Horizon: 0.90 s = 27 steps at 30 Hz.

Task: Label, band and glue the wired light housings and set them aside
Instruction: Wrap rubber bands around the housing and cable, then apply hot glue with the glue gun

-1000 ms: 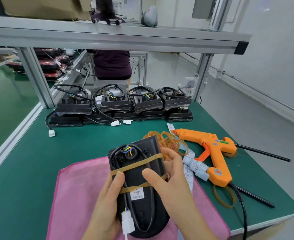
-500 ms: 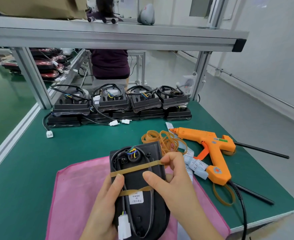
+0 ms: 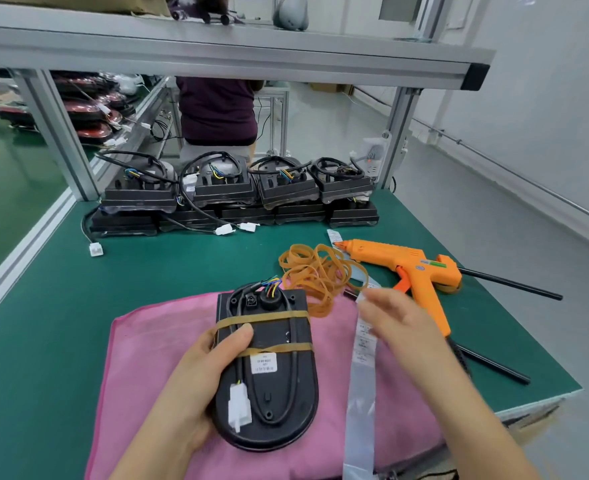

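resting in left fingers (image 3: 233, 341), housing (image 3: 279, 393)

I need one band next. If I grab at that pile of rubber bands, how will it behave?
The rubber bands lie looped through each other, so several will probably lift together. They look thin and limp, likely light and floppy, unlikely to roll.

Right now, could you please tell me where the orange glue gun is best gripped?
Grip the handle, coming from the near side: it slants back toward you, while the nozzle points left and is probably hot.
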Tool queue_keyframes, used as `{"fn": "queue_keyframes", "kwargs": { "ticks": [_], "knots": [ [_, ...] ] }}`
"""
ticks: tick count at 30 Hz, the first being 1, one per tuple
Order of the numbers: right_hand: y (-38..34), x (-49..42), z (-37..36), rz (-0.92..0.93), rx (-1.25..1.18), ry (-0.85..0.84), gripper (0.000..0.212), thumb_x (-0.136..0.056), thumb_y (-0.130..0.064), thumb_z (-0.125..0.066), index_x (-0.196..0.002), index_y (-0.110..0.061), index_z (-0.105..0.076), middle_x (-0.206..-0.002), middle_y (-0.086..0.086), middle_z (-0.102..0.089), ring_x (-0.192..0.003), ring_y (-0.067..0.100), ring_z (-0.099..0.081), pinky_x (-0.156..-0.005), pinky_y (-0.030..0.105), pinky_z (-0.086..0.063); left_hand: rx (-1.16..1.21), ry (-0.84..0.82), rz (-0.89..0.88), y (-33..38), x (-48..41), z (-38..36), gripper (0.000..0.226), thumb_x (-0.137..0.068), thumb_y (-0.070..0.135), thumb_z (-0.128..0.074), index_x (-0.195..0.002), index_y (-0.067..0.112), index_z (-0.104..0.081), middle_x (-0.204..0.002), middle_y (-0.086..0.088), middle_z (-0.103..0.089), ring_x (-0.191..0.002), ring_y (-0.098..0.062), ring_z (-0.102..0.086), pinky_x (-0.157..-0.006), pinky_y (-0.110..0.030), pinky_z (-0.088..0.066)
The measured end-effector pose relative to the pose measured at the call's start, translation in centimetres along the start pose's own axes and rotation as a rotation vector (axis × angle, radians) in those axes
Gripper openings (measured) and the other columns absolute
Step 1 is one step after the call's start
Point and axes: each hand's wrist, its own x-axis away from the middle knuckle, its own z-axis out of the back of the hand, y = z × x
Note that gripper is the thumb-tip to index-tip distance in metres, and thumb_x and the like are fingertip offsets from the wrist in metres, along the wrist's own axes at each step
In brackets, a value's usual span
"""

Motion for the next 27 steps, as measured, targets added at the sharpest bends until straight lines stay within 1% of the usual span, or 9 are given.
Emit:
{"fn": "queue_keyframes", "kwargs": {
  "ticks": [2,3,5,7,10,16,21,24,27],
  "knots": [
    [0.2,-1.9,3.0,-0.031,0.144,0.177,0.012,-0.086,-0.036,-0.068,-0.097,-0.032,-0.068,-0.099,-0.015,-0.067,-0.081,-0.003,-0.062,-0.075,0.018,-0.049,-0.008,0.009,0.004,-0.1,0.0,0.1,0.049,-0.070,0.025,-0.069,-0.114,0.005,-0.063,-0.100,-0.022,-0.072,-0.081,-0.032,-0.072,-0.060,-0.036,-0.059],
    [0.4,-3.1,4.5,-0.074,0.267,0.230,0.024,-0.086,-0.042,-0.066,-0.103,-0.026,-0.069,-0.101,-0.009,-0.067,-0.082,0.005,-0.063,-0.075,0.027,-0.051,-0.010,0.009,0.005,-0.2,0.0,0.1,0.049,-0.070,0.025,-0.069,-0.114,0.004,-0.063,-0.100,-0.022,-0.072,-0.081,-0.032,-0.072,-0.060,-0.035,-0.059],
    [1.0,-5.8,7.1,-0.210,0.533,0.233,0.054,-0.084,-0.056,-0.062,-0.113,-0.011,-0.066,-0.112,0.007,-0.066,-0.090,0.023,-0.064,-0.078,0.038,-0.050,-0.010,0.009,0.005,-0.2,-0.1,-0.1,0.048,-0.070,0.024,-0.068,-0.112,0.002,-0.064,-0.098,-0.022,-0.073,-0.078,-0.030,-0.073,-0.058,-0.033,-0.059],
    [1.7,-8.0,8.5,-0.383,0.634,0.138,0.071,-0.081,-0.063,-0.060,-0.120,-0.004,-0.058,-0.129,0.018,-0.057,-0.104,0.032,-0.058,-0.086,0.043,-0.048,-0.018,0.008,0.006,-0.2,-0.2,-0.2,0.047,-0.069,0.025,-0.068,-0.110,0.001,-0.065,-0.097,-0.022,-0.073,-0.075,-0.029,-0.073,-0.057,-0.033,-0.058],
    [2.9,-9.9,8.8,-0.559,0.499,0.049,0.085,-0.076,-0.064,-0.065,-0.138,-0.010,-0.043,-0.132,0.015,-0.052,-0.107,0.031,-0.055,-0.093,0.044,-0.049,-0.022,0.019,0.007,-0.3,-0.2,-0.1,0.049,-0.067,0.026,-0.070,-0.110,0.003,-0.064,-0.096,-0.021,-0.073,-0.076,-0.030,-0.073,-0.057,-0.034,-0.059],
    [3.5,-11.9,8.7,-0.635,0.326,0.004,0.078,-0.068,-0.045,-0.083,-0.127,-0.017,-0.041,-0.124,0.011,-0.053,-0.110,0.030,-0.054,-0.089,0.044,-0.050,-0.023,0.003,0.008,-0.3,-0.3,0.1,0.051,-0.067,0.028,-0.071,-0.112,0.004,-0.064,-0.099,-0.022,-0.073,-0.083,-0.033,-0.073,-0.063,-0.037,-0.060],
    [4.4,-12.2,9.7,-0.612,0.063,0.058,0.042,-0.080,-0.022,-0.074,-0.116,-0.005,-0.058,-0.077,0.015,-0.063,-0.063,0.024,-0.061,-0.059,0.037,-0.049,0.000,0.017,0.002,-0.1,-0.4,0.0,0.043,-0.066,0.026,-0.072,-0.104,0.005,-0.066,-0.092,-0.021,-0.074,-0.073,-0.031,-0.073,-0.055,-0.034,-0.059],
    [4.6,-11.8,9.9,-0.575,-0.155,0.103,0.037,-0.081,-0.030,-0.073,-0.104,-0.005,-0.062,-0.063,0.013,-0.066,-0.045,0.021,-0.063,-0.048,0.033,-0.051,0.021,0.019,0.013,0.0,-0.5,-0.1,0.044,-0.066,0.025,-0.071,-0.104,0.004,-0.066,-0.092,-0.021,-0.074,-0.072,-0.031,-0.073,-0.054,-0.034,-0.058],
    [4.7,-11.0,10.1,-0.518,-0.523,0.096,0.042,-0.079,-0.044,-0.070,-0.098,-0.007,-0.063,-0.057,0.011,-0.065,-0.043,0.020,-0.061,-0.043,0.029,-0.052,0.031,0.012,0.023,0.1,-0.7,-0.1,0.050,-0.067,0.027,-0.071,-0.112,0.004,-0.064,-0.098,-0.021,-0.073,-0.081,-0.032,-0.073,-0.059,-0.035,-0.059]
  ]
}}
